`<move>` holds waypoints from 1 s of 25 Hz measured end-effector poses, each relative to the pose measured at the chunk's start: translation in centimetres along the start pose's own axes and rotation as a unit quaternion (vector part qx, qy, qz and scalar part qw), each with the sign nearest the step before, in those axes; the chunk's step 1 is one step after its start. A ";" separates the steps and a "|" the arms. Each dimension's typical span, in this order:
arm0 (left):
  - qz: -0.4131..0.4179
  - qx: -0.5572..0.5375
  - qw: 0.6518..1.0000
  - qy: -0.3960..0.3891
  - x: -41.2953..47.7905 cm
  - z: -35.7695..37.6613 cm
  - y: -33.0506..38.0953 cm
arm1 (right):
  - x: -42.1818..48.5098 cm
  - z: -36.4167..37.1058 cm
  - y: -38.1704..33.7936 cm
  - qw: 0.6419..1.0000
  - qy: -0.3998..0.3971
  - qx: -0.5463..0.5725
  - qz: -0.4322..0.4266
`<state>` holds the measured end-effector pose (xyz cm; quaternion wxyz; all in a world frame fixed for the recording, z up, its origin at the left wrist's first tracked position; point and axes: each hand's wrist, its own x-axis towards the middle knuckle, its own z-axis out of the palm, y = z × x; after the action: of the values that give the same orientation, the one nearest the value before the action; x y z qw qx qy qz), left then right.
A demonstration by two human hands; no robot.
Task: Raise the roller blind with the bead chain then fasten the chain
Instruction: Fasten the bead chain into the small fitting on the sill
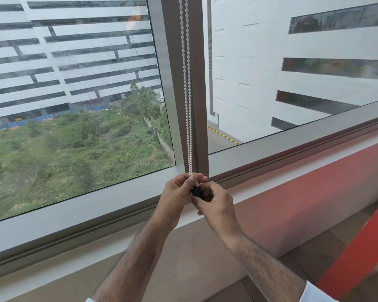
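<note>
The left hand (176, 194) is closed around the lower end of the bead chain (187, 88), with thumb and fingertips pinched on the strands just where they reach the sill. The right hand (217, 204) meets it from the other side, fingers curled around a small black clip (197, 191) that sits between the two hands; the hands touch each other there. How the chain sits in the clip is hidden by the fingers.

From the hands the white chain runs straight up as two strands side by side, lying against the brown upright post (179, 62) of the window frame and leaving the top of the view. No blind fabric shows over either pane (74, 83). Below the hands lies the pale sill (63, 214), and to the right a red wall band (314, 192) under the frame. Both forearms are bare, with white sleeves (314, 294) at the bottom edge.
</note>
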<state>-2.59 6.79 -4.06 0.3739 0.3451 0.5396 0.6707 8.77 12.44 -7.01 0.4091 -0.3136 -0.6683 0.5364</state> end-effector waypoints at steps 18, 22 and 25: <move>0.027 0.058 0.998 -0.015 0.6 -0.7 -1.5 | 0.6 -0.9 1.6 0.995 -0.084 0.053 0.007; 0.038 0.099 0.994 -0.007 1.1 -0.7 -1.9 | 1.0 -0.9 2.3 0.999 -0.050 0.011 -0.014; 0.052 0.104 0.993 -0.030 1.3 -0.9 -2.2 | 1.0 -0.9 2.5 0.998 -0.062 0.015 -0.018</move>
<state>-3.66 7.79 -6.29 0.3165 0.4295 0.5765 0.6188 9.11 14.27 -9.13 0.3811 -0.2611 -0.6899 0.5574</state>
